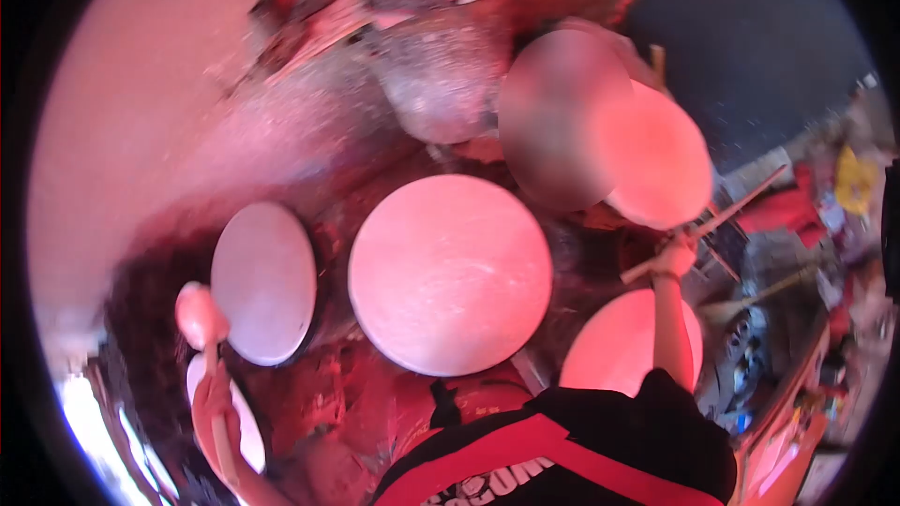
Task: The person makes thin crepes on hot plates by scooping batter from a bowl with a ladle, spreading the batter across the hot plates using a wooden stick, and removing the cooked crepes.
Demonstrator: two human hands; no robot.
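My left hand (pixel 216 398), at the lower left, is closed round the handle of what looks like a ladle (pixel 200 314) with a rounded pale head. The head is up beside the left edge of a grey oval-looking plate (pixel 262 286). Below it, a narrow pale disc (pixel 248 431) is partly hidden by my left hand and forearm. At the right, my right hand (pixel 675 255) grips a long wooden stick (pixel 741 201) that slants up to the right. My right forearm crosses over a pale round plate (pixel 600 342). A large pale round plate (pixel 450 272) lies between my hands.
Another round plate (pixel 656 155) is at the upper right, overlapped by a blurred round patch. Crumpled clear plastic (pixel 445 75) hangs or lies beyond the middle. Mixed clutter, including a yellow item (pixel 855 180) and red cloth (pixel 783 214), fills the right side.
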